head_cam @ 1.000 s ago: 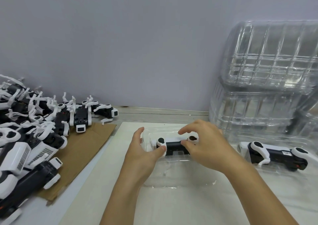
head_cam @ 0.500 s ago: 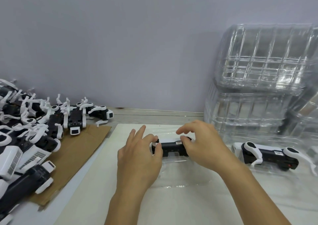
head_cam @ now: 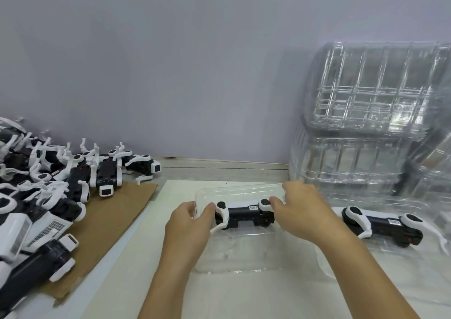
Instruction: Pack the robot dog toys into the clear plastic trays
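Note:
A black-and-white robot dog toy [head_cam: 244,214] lies on its side in a clear plastic tray [head_cam: 239,191] at the table's middle. My left hand [head_cam: 189,223] grips the tray's left edge, with its thumb against the toy's left end. My right hand [head_cam: 301,211] holds the toy's right end with curled fingers at its white leg joint. A second robot dog toy [head_cam: 380,223] lies in another clear tray [head_cam: 415,250] to the right.
A heap of robot dog toys [head_cam: 44,191] covers brown cardboard [head_cam: 109,211] at the left. Tall stacks of empty clear trays [head_cam: 373,123] stand at the back right against the grey wall. A white sheet [head_cam: 244,289] covers the table under the trays.
My left hand moved from covering the toy's left end to the tray's left edge, uncovering the white leg joints. The toy sits lower in the tray.

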`<act>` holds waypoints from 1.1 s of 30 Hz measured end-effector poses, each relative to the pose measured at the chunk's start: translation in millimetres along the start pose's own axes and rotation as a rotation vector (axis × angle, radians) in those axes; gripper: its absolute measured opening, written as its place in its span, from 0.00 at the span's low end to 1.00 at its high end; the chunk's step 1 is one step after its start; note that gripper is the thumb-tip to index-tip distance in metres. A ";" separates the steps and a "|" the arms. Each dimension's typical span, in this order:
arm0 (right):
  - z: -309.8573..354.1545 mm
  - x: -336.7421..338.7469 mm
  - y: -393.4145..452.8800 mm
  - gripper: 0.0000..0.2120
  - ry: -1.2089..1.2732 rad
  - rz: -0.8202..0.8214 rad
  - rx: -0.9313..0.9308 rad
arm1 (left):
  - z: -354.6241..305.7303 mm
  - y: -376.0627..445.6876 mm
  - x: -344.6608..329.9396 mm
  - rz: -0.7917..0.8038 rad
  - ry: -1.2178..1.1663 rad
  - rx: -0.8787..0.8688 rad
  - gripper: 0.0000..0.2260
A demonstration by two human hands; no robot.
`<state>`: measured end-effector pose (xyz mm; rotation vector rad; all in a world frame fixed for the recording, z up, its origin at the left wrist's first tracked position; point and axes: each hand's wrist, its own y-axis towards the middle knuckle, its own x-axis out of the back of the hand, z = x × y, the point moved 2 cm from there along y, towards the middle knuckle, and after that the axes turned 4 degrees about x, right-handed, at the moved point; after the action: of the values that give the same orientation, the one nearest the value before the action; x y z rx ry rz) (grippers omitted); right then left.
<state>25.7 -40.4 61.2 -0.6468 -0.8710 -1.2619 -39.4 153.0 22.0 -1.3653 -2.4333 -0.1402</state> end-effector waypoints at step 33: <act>7.3 13.9 -2.3 0.19 0.378 -0.533 0.237 | -13.3 -9.3 0.5 -0.004 -0.423 -0.142 0.22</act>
<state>23.0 -42.2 76.7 0.0301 -0.8817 -1.6544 -44.2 145.0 35.4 -1.5862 -2.8154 -0.0263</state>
